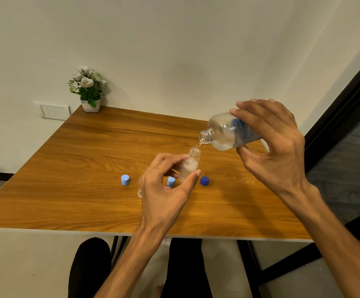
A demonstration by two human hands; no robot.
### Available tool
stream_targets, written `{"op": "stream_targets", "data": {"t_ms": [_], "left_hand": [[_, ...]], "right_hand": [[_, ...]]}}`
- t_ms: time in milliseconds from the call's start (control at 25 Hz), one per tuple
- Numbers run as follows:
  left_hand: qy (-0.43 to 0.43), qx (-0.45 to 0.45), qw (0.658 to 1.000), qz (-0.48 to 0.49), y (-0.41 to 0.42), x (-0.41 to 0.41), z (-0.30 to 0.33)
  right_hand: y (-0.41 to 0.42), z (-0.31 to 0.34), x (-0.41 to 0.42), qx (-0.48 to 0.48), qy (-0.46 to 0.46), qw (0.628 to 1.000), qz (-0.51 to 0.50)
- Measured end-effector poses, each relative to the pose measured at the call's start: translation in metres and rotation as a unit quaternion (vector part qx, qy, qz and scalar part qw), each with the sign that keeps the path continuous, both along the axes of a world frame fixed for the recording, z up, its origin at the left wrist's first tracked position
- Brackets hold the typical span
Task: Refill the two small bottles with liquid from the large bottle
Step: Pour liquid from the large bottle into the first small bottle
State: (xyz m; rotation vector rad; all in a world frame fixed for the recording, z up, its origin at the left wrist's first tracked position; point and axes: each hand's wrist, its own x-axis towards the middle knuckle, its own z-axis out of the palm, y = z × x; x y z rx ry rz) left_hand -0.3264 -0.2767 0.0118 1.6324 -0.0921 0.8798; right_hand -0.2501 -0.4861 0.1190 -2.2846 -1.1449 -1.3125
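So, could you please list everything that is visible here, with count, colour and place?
large bottle: 1, clear, blue label, tilted in right hand, pouring
small bottle: 1, clear, held in left hand under the spout
second small bottle: 1, clear, mostly hidden behind left hand
light blue caps: 2, on table
dark blue cap: 1, on table
table: 1, wooden
flower pot: 1, white, far left corner
wall socket: 1, white
left hand: 1
right hand: 1

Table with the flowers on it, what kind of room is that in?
Probably a plain room in a home or small office: a wooden table against a bare white wall, a small potted flower in the corner, and a wall socket panel.
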Motion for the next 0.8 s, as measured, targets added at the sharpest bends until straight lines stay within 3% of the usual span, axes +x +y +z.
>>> {"op": "stream_targets", "data": {"t_ms": [800], "left_hand": [[0.002,0.003,1.000,-0.003,0.0004,-0.0026,0.0012]], "right_hand": [[-0.0011,-0.0067,-0.0038,-0.005,0.011,1.000,0.000]]}}
